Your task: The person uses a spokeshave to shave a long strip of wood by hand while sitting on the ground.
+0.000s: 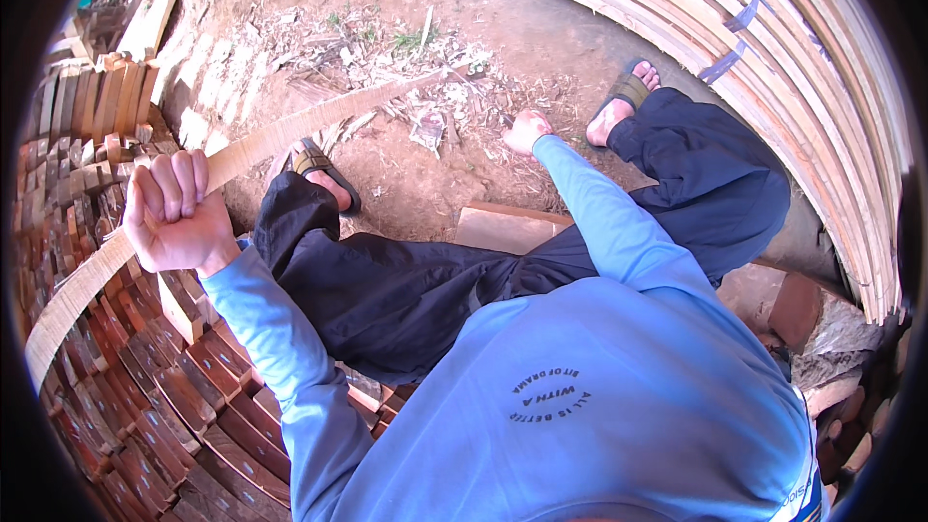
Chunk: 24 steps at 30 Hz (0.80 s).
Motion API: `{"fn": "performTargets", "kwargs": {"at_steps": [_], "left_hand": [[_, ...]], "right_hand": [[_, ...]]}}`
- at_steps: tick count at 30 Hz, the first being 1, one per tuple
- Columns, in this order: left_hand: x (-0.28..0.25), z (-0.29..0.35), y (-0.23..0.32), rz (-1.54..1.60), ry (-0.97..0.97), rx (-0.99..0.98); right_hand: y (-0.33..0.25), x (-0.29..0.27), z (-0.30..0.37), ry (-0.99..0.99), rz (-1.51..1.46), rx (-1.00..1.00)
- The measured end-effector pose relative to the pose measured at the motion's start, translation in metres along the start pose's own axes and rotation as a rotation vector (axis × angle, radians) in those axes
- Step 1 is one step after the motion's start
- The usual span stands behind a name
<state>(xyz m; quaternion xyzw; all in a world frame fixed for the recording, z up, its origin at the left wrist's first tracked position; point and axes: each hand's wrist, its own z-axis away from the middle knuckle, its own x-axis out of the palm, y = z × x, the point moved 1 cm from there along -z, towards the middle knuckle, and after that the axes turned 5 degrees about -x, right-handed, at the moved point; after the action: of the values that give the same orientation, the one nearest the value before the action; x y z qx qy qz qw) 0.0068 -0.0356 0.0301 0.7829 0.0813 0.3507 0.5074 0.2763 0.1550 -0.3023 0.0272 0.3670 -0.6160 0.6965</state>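
Note:
My left hand is closed in a fist around a long, thin, pale wooden strip. The strip runs from the lower left, through my grip, to the middle of the ground ahead, where its far end lies over the shavings. To the right of that end, my right hand is held low with its fingers curled. A small dark bit shows at its fingertips, too little to name. Between the two hands the ground carries a scatter of wood shavings.
Several small wood blocks are stacked at my left. Long pale planks, tied with a blue band, curve along the far and right side. A brick-like block sits between my legs; broken masonry is at the right.

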Motion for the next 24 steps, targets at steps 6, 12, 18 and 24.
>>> {"fn": "performTargets", "kwargs": {"at_steps": [6,12,18,24], "left_hand": [[0.014,-0.017,-0.003,-0.172,0.395,0.139],[0.005,-0.022,-0.002,-0.230,0.564,0.187],[0.008,-0.018,-0.004,-0.234,0.533,0.181],[0.003,-0.014,-0.001,-0.202,0.470,0.169]], "right_hand": [[-0.044,0.001,0.027,-0.067,-0.321,-0.033],[-0.074,0.012,0.070,0.105,-0.279,-0.265],[-0.054,0.051,0.035,0.154,-0.246,-0.118],[-0.078,0.010,0.063,0.125,-0.148,-0.295]]}}
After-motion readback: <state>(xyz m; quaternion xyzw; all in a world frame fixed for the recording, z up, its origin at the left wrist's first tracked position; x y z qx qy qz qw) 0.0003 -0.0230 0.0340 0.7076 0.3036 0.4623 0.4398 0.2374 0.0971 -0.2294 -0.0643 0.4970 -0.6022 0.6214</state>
